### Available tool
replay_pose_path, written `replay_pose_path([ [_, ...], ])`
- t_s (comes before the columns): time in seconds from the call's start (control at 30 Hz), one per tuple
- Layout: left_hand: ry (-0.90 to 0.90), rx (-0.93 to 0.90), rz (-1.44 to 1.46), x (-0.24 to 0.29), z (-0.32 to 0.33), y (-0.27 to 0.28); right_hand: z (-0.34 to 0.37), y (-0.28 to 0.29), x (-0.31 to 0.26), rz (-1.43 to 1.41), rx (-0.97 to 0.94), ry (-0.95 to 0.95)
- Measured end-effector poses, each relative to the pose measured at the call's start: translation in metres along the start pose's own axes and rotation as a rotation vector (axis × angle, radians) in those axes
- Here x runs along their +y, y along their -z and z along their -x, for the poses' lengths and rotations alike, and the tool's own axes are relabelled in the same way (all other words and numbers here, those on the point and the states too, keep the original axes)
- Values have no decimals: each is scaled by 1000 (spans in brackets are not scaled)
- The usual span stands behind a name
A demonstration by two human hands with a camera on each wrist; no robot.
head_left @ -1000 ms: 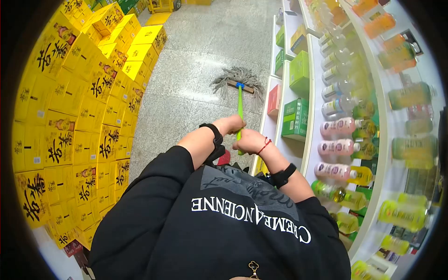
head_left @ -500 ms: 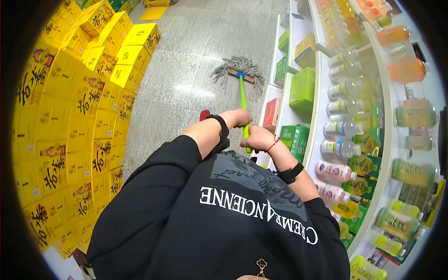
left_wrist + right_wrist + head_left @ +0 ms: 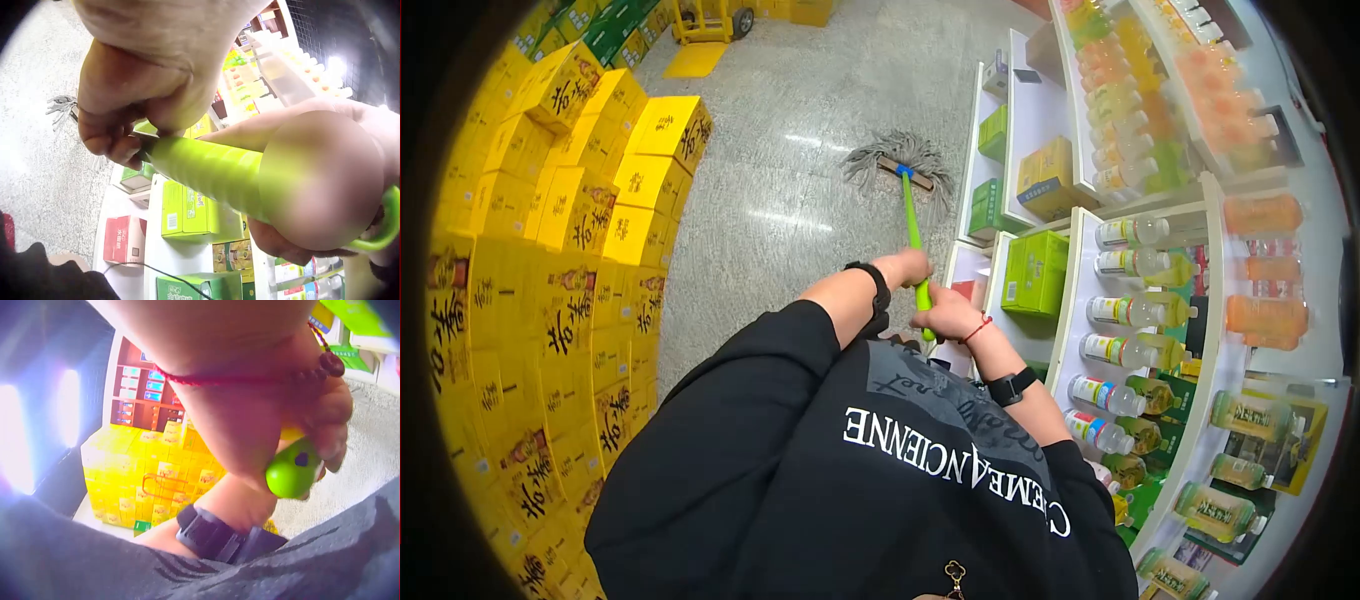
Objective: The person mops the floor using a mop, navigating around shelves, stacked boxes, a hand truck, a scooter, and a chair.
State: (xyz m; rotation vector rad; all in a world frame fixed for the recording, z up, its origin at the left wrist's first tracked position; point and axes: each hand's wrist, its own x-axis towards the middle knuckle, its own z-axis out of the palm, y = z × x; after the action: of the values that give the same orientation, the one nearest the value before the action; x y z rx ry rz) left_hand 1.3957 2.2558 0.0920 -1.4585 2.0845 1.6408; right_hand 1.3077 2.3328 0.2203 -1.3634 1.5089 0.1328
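A string mop (image 3: 911,210) with a bright green handle stretches ahead of a person in a shop aisle, both hands curled firmly round its shaft. The left hand (image 3: 908,267) grips farther along, nearer the mop's head; the right hand (image 3: 948,313), a red cord bracelet (image 3: 978,328) at its wrist, wraps the ribbed grip (image 3: 209,172) at the near end, whose rounded tip (image 3: 290,472) juts from the fist. Well beyond the hands, gray strands (image 3: 865,158) fan across the speckled floor (image 3: 800,120), a blue fitting (image 3: 905,171) joining them to the handle. Black straps (image 3: 1012,385) circle both wrists, and a black sweatshirt (image 3: 800,480) bears white capitals, partly lost in a fold, ending in "ANCIENNE." At left rise stacked yellow cartons (image 3: 575,210) printed with large black Chinese characters that appear to read 苦荞. At right, white shelving (image 3: 1037,100) holds a lime-green carton (image 3: 1036,273), clear bottles (image 3: 1115,350) with labels too small to read, and orange drink bottles (image 3: 1265,315). Low on the shelving sits a red carton (image 3: 124,240), its lettering apparently beginning 水. A yellow hand truck (image 3: 700,58) stands farther up the aisle.
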Motion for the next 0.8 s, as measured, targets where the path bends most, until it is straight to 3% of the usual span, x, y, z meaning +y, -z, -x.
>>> replay_pose_path([
  [0.2,-54,37,-1,2,-60,39,-31,62,-29,94,-48,17],
  [0.23,-24,23,12,6,-68,50,-45,70,-24,-42,-70,49],
  [0.3,8,17,15,17,-83,76,-58,94,-33,-31,-74,44],
  [0.37,-159,9,-116,27,-93,102,-76,120,-39,-28,-72,46],
  [0.4,-158,11,-131,31,-108,113,-88,134,-39,-23,-87,45],
  [0.47,5,0,-31,42,-144,136,-111,166,-39,-17,-91,52],
  [0.53,-124,30,-119,51,-174,164,-139,204,-42,34,-117,63],
  [0.57,69,76,30,58,-191,177,-155,219,-39,75,-69,112],
  [0.67,130,72,92,68,-231,211,-190,264,-42,46,-89,128],
  [0.8,98,96,134,81,-263,249,-216,317,-64,217,-137,125],
])
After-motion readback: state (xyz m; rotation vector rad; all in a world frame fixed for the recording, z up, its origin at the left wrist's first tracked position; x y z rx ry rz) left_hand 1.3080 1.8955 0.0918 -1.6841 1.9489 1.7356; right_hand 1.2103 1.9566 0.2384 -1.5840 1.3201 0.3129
